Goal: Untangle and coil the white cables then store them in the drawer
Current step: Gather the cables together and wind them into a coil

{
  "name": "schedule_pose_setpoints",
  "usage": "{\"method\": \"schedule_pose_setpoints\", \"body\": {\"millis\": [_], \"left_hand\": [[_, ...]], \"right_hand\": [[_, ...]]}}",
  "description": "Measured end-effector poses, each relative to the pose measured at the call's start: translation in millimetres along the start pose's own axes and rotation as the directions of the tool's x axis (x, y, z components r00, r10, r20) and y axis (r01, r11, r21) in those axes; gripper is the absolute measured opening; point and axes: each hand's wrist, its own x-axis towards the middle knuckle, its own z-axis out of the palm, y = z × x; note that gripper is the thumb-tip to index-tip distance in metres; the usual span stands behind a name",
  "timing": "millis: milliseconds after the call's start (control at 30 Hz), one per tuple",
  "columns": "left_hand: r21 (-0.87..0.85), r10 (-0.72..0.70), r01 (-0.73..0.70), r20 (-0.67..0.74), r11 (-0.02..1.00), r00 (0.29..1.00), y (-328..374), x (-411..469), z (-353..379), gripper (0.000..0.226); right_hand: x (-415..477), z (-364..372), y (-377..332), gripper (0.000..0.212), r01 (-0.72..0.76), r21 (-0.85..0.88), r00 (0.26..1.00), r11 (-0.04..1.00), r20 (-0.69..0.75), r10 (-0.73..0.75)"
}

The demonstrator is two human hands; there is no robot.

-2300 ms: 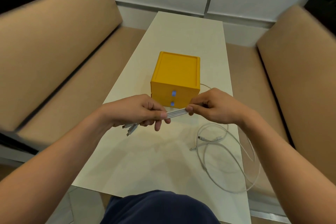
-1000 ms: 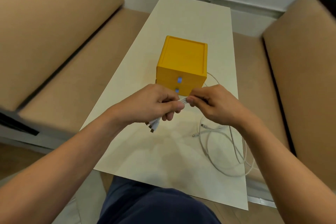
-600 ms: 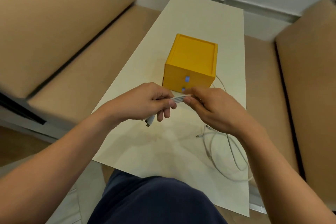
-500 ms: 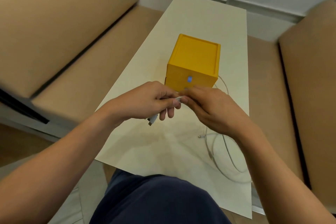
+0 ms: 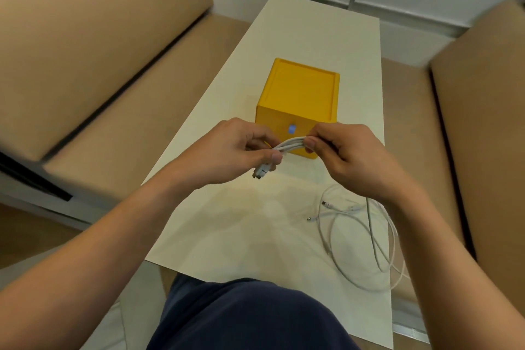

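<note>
Both hands up over the table (image 5: 312, 37), left hand (image 5: 227, 150) and right hand (image 5: 349, 156) each pinching one end of a folded bundle of white cable (image 5: 289, 145), fingers curled tight on it, plug ends (image 5: 260, 173) poking out under the left hand. Bundle held just in front of the yellow drawer box (image 5: 301, 91), both drawers closed. Second white cable (image 5: 363, 239) lies loose in messy loops on the table near the right forearm, well apart from the bundle

Lounge booth: tan benches (image 5: 99, 45), table (image 5: 312, 28)
</note>
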Motion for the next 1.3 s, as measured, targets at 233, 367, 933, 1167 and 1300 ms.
{"method": "schedule_pose_setpoints", "body": {"millis": [233, 367, 933, 1167, 1300], "left_hand": [[-0.381, -0.113, 0.159, 0.14, 0.911, 0.984, 5, -2, -4, 0.023], [-0.404, -0.15, 0.195, 0.14, 0.894, 0.979, 7, 1, -5, 0.012], [-0.313, -0.121, 0.128, 0.042, 0.941, 0.992, 13, 4, -1, 0.022], [-0.483, -0.11, 0.181, 0.173, 0.857, 0.979, 9, 5, -9, 0.013], [-0.462, -0.108, 0.162, 0.141, 0.872, 0.984, 7, 7, -8, 0.011]], "right_hand": [[2, -5, -1, 0.023, -0.016, 0.026, 1.0, 1.0, -0.008, 0.016], [4, -5, -3, 0.023, -0.002, 0.012, 1.0, 1.0, 0.007, 0.002], [2, -7, -5, 0.025, 0.005, 0.008, 1.0, 1.0, -0.005, -0.005], [2, -12, -3, 0.027, -0.007, 0.024, 1.0, 1.0, -0.015, 0.007], [1, -10, -2, 0.024, -0.008, 0.041, 1.0, 0.999, -0.011, 0.009]]}}
